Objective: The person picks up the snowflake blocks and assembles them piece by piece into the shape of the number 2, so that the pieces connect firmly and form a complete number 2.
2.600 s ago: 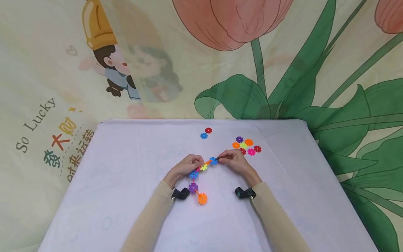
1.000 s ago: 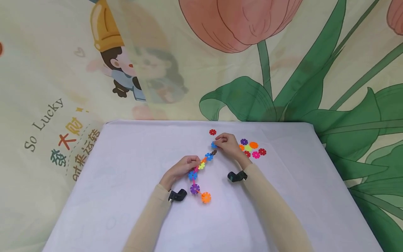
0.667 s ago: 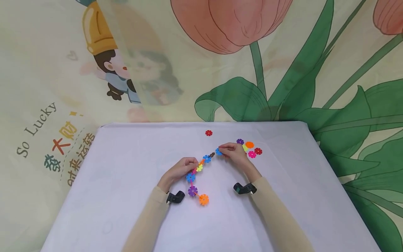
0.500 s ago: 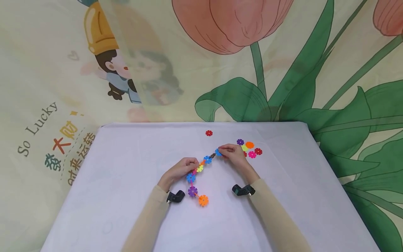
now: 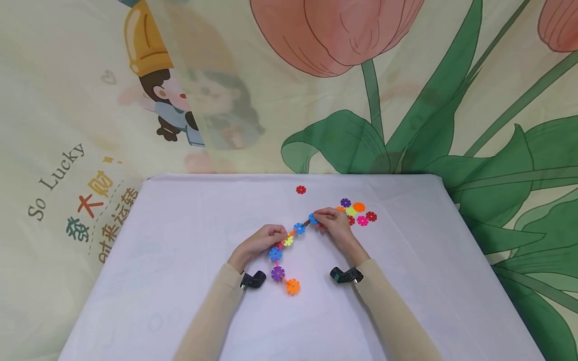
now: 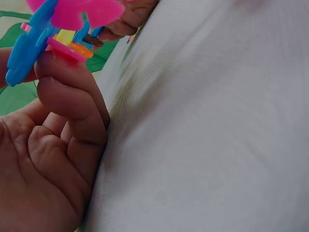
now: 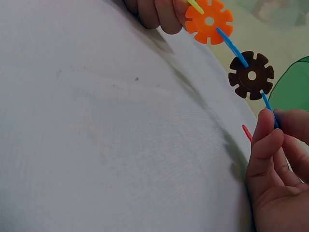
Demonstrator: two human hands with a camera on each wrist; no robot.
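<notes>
Notched plastic discs, slotted edge to edge, form a curved chain. It runs from an orange disc (image 5: 293, 287) through a purple disc (image 5: 277, 273), a blue disc (image 5: 275, 253), pink, a yellow disc (image 5: 288, 240) and orange to another blue disc (image 5: 299, 228) and a dark brown disc (image 7: 251, 76). My left hand (image 5: 262, 239) pinches the chain near its pink and yellow discs. The right hand (image 5: 336, 223) pinches an end blue disc (image 5: 312, 218), whose edge sits at the brown disc's notch. A red edge (image 7: 246, 133) shows beside the right fingers.
Several loose discs lie beyond my right hand, among them a purple disc (image 5: 345, 202), an orange disc (image 5: 358, 207) and a pink disc (image 5: 363, 220). A lone red disc (image 5: 300, 189) lies near the back edge of the white-covered table (image 5: 203, 200). A printed curtain (image 5: 253, 100) hangs behind.
My right hand has let go of the brown disc, now on the chain, and picked up the loose blue disc from beside the red one, bringing it to the brown disc. The left hand keeps its hold.
</notes>
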